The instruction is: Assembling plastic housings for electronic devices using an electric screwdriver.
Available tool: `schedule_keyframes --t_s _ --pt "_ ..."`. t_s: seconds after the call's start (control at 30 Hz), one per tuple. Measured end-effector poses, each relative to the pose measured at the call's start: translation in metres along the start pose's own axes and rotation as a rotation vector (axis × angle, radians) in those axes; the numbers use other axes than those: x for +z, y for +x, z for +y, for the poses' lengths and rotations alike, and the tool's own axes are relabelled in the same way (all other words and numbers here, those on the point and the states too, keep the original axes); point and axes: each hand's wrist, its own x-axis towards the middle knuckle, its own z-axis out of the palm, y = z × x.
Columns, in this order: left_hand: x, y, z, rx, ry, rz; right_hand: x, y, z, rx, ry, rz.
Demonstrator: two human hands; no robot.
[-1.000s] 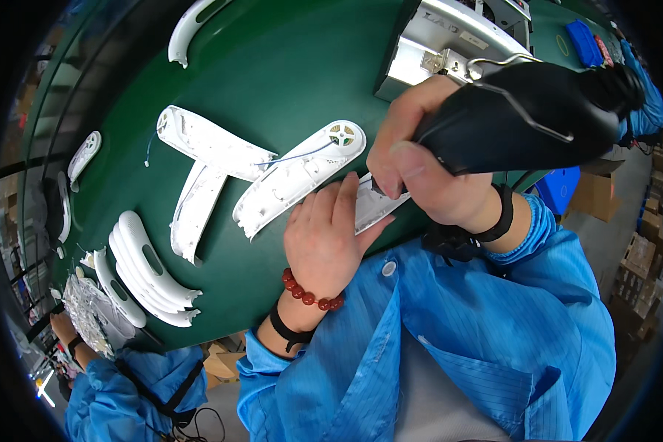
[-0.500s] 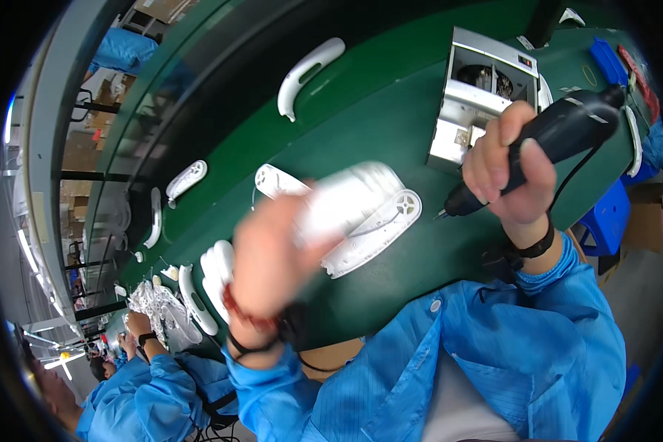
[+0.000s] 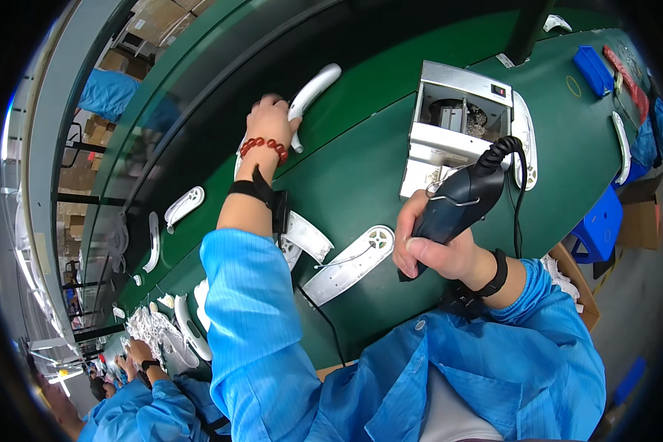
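My left hand (image 3: 267, 127), wearing a red bead bracelet, reaches to the far green strip. It closes over a white plastic part (image 3: 239, 158), mostly hidden beneath the hand and wrist. Right beside its thumb lies a curved white plastic piece (image 3: 315, 90); whether they touch is unclear. My right hand (image 3: 443, 247) is wrapped round a black electric screwdriver (image 3: 460, 202) with a coiled cord, its lower end pointing down over the table. Left of that hand, a long white shell (image 3: 353, 264) with a round spoked end lies on the green table, beside another white shell (image 3: 307, 234).
A silver screw feeder box (image 3: 457, 121) stands beyond my right hand, another white shell (image 3: 524, 140) against its side. White parts and a co-worker (image 3: 136, 401) in blue are at the left. A blue bin (image 3: 594, 71) and blue stool (image 3: 599, 225) are at the right.
My left hand has moved away to the far strip, carrying a white part from above the table. My right hand has come nearer and left, tilting the screwdriver upright.
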Motion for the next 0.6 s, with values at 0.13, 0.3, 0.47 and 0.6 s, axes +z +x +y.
schedule_keyframes --t_s 0.13,0.3,0.47,0.6 --pt "-0.05 -0.047 0.052 0.069 -0.049 0.173 -0.003 -0.004 -0.003 -0.024 0.039 0.022" --pt "-0.12 -0.155 0.093 0.201 -0.293 0.307 -0.013 -0.01 -0.035 -0.251 0.139 0.036" --pt "-0.114 -0.289 0.115 0.098 -0.666 -0.086 -0.022 -0.004 -0.084 -0.523 -0.068 0.022" --pt "-0.071 -0.322 0.14 0.13 -0.482 -0.196 -0.02 0.008 -0.07 -0.536 -0.339 0.16"
